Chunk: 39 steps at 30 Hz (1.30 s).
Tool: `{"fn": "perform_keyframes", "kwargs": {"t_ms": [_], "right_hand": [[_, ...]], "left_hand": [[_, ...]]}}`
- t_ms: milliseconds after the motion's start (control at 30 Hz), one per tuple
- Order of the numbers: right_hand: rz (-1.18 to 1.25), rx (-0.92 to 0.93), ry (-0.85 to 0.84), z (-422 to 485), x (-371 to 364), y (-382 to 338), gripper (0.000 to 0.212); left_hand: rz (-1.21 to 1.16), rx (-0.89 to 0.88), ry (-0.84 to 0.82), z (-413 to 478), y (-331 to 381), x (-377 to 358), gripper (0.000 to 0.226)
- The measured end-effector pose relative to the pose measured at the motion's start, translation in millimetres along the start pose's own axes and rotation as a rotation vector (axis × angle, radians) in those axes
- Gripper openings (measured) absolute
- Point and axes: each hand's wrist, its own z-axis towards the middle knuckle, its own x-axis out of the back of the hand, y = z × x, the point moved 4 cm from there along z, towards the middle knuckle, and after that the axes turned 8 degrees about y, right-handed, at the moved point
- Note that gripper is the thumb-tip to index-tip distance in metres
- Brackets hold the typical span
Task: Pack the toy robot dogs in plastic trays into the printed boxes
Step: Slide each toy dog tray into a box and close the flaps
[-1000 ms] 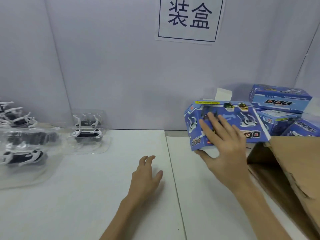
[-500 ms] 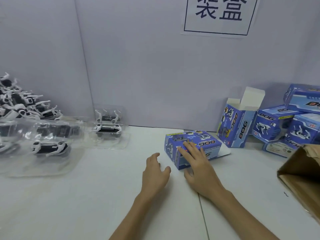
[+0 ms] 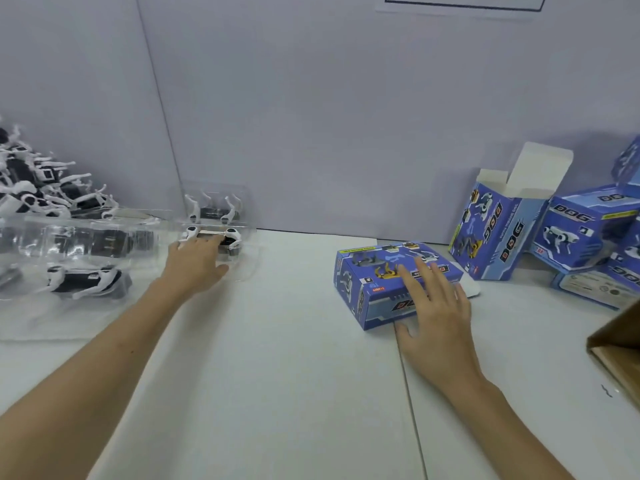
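Far left of the frame, a heap of loose toy dogs (image 3: pixel 38 188) sat against the wall, with clear trays (image 3: pixel 86 282) crowded in front. The left hand (image 3: pixel 197 261) lay with fingers straight on 1 dog tray (image 3: pixel 227 237), thumb spread wide, nothing clamped. Mid-frame ran the white table (image 3: pixel 277 341). Right of centre, the right hand (image 3: pixel 436 313) pressed flat, fingers splayed, on a blue printed box (image 3: pixel 363 289) lying down. Behind it stood 1 open box (image 3: pixel 495 230), flap up. Stacked boxes (image 3: pixel 581 233) and a brown carton (image 3: pixel 620 344) filled the right edge.
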Motion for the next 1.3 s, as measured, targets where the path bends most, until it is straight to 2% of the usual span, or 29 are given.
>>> {"fn": "perform_keyframes", "kwargs": {"t_ms": [67,133,267,333,433,500,533,633,700,767,833,900,933,1067,1200,1300], "right_hand": [[-0.028,-0.006,0.003,2,-1,8,0.085],[-0.036,0.002,0.111,6,2,15,0.076],[-0.016,-0.014,0.28,11,8,25,0.058],[0.002,-0.041,0.335,11,13,28,0.051],[0.009,-0.124,0.447,11,30,35,0.045],[0.02,-0.166,0.506,11,41,39,0.043],[0.027,-0.177,0.525,9,45,40,0.044],[0.041,-0.184,0.546,7,51,40,0.046],[0.051,-0.172,0.533,7,48,36,0.047],[0.057,-0.159,0.513,6,44,33,0.048],[0.051,-0.153,0.51,4,40,31,0.048],[0.054,-0.142,0.516,4,40,32,0.048],[0.058,-0.143,0.519,4,40,33,0.048],[0.079,-0.162,0.528,4,42,35,0.046],[0.096,-0.171,0.534,3,43,35,0.046],[0.1,-0.174,0.549,2,44,34,0.046]], "left_hand": [[-0.062,-0.023,0.039,2,4,1,0.038],[-0.194,-0.066,0.075,-7,21,6,0.023],[-0.444,-0.285,0.014,-48,77,18,0.018],[-0.557,-0.394,-0.04,-73,102,27,0.023],[-0.573,-0.524,-0.086,-106,127,38,0.047],[-0.5,-0.569,-0.005,-119,124,50,0.059],[-0.4,-0.568,0.094,-119,114,58,0.063],[-0.095,-0.374,0.387,-100,50,90,0.078],[-0.007,-0.145,0.459,-75,-16,112,0.087],[0.101,0.098,0.356,-53,-86,125,0.099],[0.091,0.277,0.132,-44,-141,121,0.121],[-0.029,0.3,-0.025,-48,-163,104,0.138],[-0.087,0.296,-0.025,-52,-165,94,0.133],[-0.257,0.248,0.182,-61,-133,73,0.08],[-0.353,0.121,0.24,-59,-51,62,0.074],[-0.415,0.125,0.228,-54,14,54,0.074]]}}
